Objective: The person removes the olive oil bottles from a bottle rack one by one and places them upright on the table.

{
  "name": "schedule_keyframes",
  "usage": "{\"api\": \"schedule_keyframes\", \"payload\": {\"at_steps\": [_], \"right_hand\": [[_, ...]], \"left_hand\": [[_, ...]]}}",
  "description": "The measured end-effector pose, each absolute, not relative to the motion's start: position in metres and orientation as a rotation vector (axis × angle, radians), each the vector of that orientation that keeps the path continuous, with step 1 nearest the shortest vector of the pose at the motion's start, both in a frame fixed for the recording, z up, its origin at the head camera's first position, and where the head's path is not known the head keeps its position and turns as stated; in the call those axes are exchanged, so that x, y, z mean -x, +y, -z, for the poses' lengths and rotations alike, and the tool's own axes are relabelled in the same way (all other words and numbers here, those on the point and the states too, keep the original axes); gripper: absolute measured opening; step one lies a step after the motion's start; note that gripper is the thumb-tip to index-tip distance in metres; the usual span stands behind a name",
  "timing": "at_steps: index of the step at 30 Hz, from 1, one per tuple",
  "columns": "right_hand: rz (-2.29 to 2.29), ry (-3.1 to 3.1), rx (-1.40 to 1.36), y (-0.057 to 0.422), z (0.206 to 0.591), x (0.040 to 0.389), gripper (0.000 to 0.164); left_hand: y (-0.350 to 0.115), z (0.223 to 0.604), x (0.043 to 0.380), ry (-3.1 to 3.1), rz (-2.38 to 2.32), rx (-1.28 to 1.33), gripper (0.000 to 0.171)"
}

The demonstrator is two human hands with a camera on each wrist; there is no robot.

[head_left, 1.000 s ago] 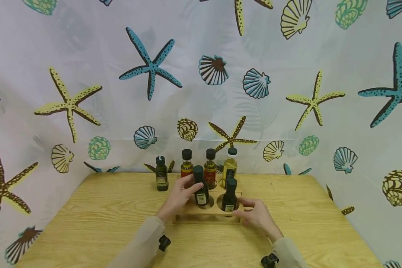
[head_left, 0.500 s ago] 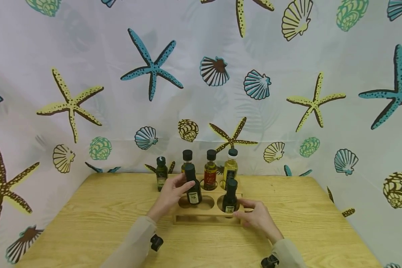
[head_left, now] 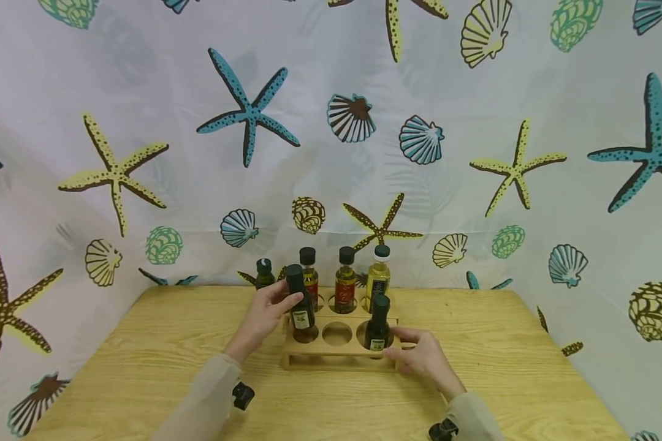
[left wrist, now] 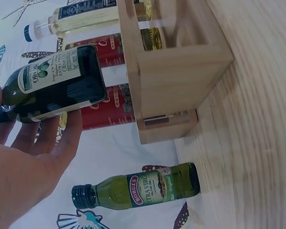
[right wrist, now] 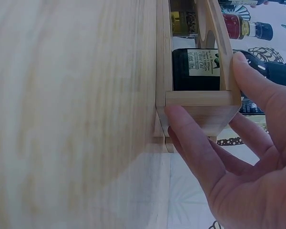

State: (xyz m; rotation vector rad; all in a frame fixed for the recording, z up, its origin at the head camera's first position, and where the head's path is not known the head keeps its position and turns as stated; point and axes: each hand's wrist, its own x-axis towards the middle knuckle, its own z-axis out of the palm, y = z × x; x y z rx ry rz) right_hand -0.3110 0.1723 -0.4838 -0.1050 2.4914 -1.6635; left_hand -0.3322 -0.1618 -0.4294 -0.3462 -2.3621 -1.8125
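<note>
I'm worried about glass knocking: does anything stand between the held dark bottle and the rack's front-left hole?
Nothing visible does: the dark bottle is held over the front-left hole; the nearest red-labelled bottle stands behind.

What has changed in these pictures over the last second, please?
The left hand has carried the dark bottle leftward, from the middle front hole of the wooden rack to above the left one. Nothing was let go or newly gripped. The right hand still holds the rack's right end; the front-right bottle has not moved.
</note>
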Motion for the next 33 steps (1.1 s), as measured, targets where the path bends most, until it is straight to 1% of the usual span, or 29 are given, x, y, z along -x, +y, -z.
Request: {"api": "schedule_keyframes", "payload": {"at_steps": [5,10,18,33], "right_hand": [[1.666,2.488,0.104,0.171,0.485,0.311,0.063],[1.673,2.48,0.112,0.171,0.486,0.311,0.062],[1.665,2.493,0.09,0.17,0.483,0.309,0.062],[1.682,2.488,0.062,0.169,0.484,0.31,0.061]], "left_hand": [[-0.17,0.432,0.332,-2.387,1.795,0.35,0.051],[-0.179,0.434,0.33,-2.408,1.726,0.314,0.048],[-0.195,0.438,0.333,-2.389,1.648,0.299,0.048],[-0.221,0.453,0.34,-2.419,1.665,0.224,0.052]]}}
